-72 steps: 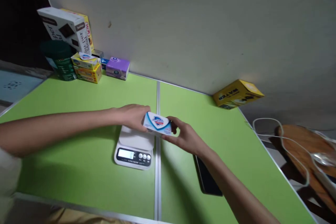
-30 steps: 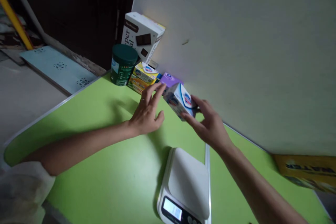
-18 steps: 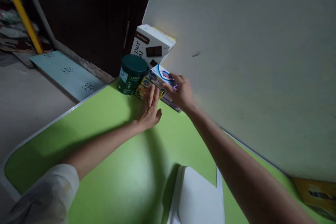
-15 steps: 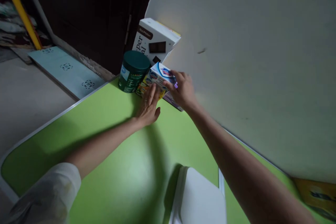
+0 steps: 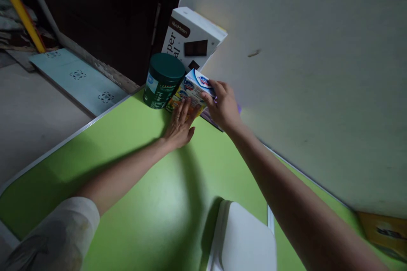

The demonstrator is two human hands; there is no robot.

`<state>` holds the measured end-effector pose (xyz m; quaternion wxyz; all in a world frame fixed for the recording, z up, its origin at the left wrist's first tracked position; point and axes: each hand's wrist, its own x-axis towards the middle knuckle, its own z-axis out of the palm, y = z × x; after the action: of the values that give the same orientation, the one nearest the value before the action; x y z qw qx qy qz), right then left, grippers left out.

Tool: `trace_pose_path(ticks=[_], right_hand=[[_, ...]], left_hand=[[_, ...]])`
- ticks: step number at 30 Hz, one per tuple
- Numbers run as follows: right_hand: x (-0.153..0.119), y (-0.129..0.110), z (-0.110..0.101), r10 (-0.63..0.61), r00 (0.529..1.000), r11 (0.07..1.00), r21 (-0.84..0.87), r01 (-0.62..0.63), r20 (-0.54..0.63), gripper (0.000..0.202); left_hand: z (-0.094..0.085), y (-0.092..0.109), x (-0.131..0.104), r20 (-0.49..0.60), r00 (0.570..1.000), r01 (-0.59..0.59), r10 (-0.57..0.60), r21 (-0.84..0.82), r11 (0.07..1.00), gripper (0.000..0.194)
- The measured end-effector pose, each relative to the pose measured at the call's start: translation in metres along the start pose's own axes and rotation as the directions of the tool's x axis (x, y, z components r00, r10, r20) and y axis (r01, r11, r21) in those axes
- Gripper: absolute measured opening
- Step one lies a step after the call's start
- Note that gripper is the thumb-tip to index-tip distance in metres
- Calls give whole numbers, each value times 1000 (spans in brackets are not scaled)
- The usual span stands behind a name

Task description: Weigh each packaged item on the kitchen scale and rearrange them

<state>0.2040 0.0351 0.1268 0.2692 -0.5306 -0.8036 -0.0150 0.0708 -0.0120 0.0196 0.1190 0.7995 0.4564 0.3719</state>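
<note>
At the table's far corner, my right hand is closed on a white and blue soap box, thumb on the near side and fingers over the top. This box rests on a yellow box. My left hand lies with outstretched fingers against the front of the stack, partly covering the yellow box. Close on the left stands a dark green lidded tub. A white NutriMotion box rises upright behind. Something purple shows behind and below my right hand, mostly hidden.
The green table meets a pale wall on the right. A white rounded case lies near the front. A yellow item is at the right edge. Light-blue patterned board lies beyond the left edge.
The view has shifted slightly. Both hands stay at the stacked boxes, with the right still on the soap box. More of the purple thing shows beside my right hand.
</note>
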Motion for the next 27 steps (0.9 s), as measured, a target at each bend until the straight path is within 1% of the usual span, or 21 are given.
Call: trace_pose_path(ticks=[3, 5, 6, 8, 10, 11, 13, 15, 17, 19, 21, 23, 25, 26, 27], right_hand=[[-5, -1, -5, 38, 999, 999, 26, -39, 14, 66], [-18, -4, -15, 77, 997, 996, 39, -78, 8, 65], [-29, -5, -22, 90, 996, 995, 50, -90, 9, 64], [-59, -9, -39, 82, 996, 993, 84, -85, 37, 59], [-99, -13, -58, 60, 993, 990, 123, -72, 103, 49], [-120, -15, -69, 58, 987, 987, 143, -79, 148, 44], [-164, -21, -93, 80, 971, 975, 184, -123, 226, 35], [-201, -28, -120, 123, 955, 957, 223, -186, 269, 32], [-230, -32, -148, 165, 949, 938, 253, -235, 270, 32], [-253, -30, -175, 211, 947, 921, 275, -276, 243, 30], [-277, -21, -199, 268, 944, 900, 301, -317, 192, 28], [-306, -8, -218, 328, 936, 874, 335, -352, 127, 26], [-341, 9, -231, 389, 919, 852, 354, -386, 65, 25], [-360, 19, -235, 424, 905, 840, 356, -409, 38, 24], [-380, 31, -237, 470, 883, 823, 355, -442, 9, 24]], left_hand=[[2, -3, 0, -23, 1000, -14, 13, -15, 1000, 73], [1, -4, -1, -28, 998, -60, 59, -13, 998, 73], [-1, -4, -2, -24, 994, -103, 103, -8, 995, 73], [-6, 1, -5, -8, 973, -232, 232, 4, 973, 73], [-12, 15, -11, 2, 925, -379, 379, 9, 925, 73], [-15, 25, -15, 5, 897, -442, 442, 1, 897, 74], [-21, 56, -26, 25, 843, -536, 537, -56, 843, 75], [-24, 94, -38, 89, 796, -580, 598, -170, 797, 76], [-25, 134, -49, 186, 752, -573, 632, -289, 767, 77], [-23, 170, -55, 263, 716, -547, 647, -366, 753, 77], [-15, 204, -56, 304, 683, -533, 664, -415, 738, 76], [-4, 236, -54, 340, 639, -529, 690, -458, 715, 73], [11, 267, -52, 431, 566, -511, 702, -485, 710, 69], [21, 282, -50, 499, 518, -494, 695, -488, 719, 67], [33, 297, -49, 572, 461, -479, 679, -484, 733, 65]])
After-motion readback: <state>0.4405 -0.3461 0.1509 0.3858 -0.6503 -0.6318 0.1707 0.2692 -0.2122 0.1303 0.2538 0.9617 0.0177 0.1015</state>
